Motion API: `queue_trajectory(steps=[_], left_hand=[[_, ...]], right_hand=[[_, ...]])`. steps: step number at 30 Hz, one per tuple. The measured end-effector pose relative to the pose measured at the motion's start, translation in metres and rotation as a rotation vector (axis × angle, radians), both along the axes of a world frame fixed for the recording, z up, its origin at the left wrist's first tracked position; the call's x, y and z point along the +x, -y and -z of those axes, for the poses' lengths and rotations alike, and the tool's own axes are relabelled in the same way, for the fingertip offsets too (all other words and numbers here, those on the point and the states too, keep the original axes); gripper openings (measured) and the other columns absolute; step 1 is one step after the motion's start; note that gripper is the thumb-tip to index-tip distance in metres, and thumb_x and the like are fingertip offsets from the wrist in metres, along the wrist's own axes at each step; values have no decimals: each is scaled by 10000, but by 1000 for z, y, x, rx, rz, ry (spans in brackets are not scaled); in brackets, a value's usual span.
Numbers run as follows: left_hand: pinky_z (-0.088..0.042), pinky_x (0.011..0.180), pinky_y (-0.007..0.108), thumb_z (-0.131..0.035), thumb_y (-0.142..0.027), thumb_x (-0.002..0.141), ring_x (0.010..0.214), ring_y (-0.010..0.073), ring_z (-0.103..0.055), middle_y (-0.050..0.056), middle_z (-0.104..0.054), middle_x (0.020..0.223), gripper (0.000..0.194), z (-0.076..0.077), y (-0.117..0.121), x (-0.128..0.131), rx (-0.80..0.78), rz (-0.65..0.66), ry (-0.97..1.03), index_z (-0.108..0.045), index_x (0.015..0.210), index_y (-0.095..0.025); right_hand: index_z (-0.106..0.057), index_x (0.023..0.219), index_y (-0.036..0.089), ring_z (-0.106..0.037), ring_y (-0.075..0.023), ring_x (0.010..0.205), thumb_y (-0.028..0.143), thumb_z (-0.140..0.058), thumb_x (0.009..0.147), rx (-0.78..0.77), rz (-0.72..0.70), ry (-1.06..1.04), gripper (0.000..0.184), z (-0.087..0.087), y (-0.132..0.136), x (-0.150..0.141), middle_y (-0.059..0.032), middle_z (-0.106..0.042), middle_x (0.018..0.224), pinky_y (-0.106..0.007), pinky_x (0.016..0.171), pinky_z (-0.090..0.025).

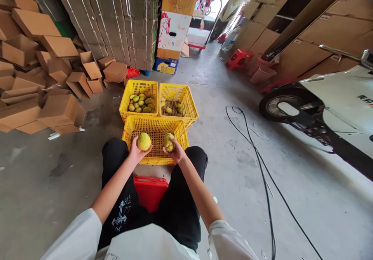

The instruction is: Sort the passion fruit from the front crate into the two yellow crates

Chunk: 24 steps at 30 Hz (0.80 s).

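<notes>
While your left hand (137, 151) cups a yellow fruit (143, 141), your right hand (175, 151) grips a greener fruit (168, 142), both above the near crate (155, 161).

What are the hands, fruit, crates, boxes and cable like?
Left hand: holding fruit.
Right hand: holding fruit.
Left fruit: yellow-green, held.
Right fruit: greenish, held.
Back left crate: holds many fruit.
Back right crate: holds few fruit.
Front crate: open-topped.
Brown boxes: open, heaped.
Black cable: loose, looped.
</notes>
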<state>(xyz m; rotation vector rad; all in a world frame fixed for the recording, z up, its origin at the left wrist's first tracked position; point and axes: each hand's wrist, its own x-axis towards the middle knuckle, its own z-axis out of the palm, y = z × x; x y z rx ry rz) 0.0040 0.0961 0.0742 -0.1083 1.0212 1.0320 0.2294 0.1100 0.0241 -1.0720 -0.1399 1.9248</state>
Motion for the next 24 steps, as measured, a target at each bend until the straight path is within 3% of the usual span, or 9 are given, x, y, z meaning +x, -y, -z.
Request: queue_trajectory(steps=[4,7,12,18,24], left_hand=[[-696,671,329,-429,-428,1119,818,244,-769,127,-769,994,476,1,1,2,0,-40,29,-670,1427,-157],[-681,700,328,-504,-407,1093,843,246,-774,126,-775,1034,425,3,1,2,16,-49,-2,-657,1418,-181],[-638,659,307,-626,-436,1014,834,258,-797,98,-769,996,424,8,1,-2,34,-33,-39,-660,1368,-205],[-669,726,326,-588,-324,1030,950,283,-830,118,-791,1014,405,5,2,1,28,-34,-63,-673,1398,-179],[-672,675,288,-564,-379,1108,825,229,-796,86,-774,985,367,3,1,5,-23,-77,-88,-680,1400,-191]], right_hand=[[-659,1137,272,-827,-249,992,337,-815,979,-28,69,-25,232,-5,0,-2,-31,-785,942,-363,799,-737],[-657,1123,270,-825,-295,1058,354,-680,993,-14,114,-61,157,-10,0,-2,-53,-785,938,-478,875,-746],[-660,1139,263,-819,-361,1152,336,-678,893,7,63,-99,257,-12,1,-1,-102,-815,1015,-605,948,-726],[-644,1143,293,-814,-329,1172,337,-760,899,52,81,-25,274,-6,3,-1,-61,-814,1039,-575,971,-742],[-644,1145,273,-818,-308,1144,198,-768,865,-35,98,-9,315,-4,4,-3,-49,-777,1019,-516,939,-761]])
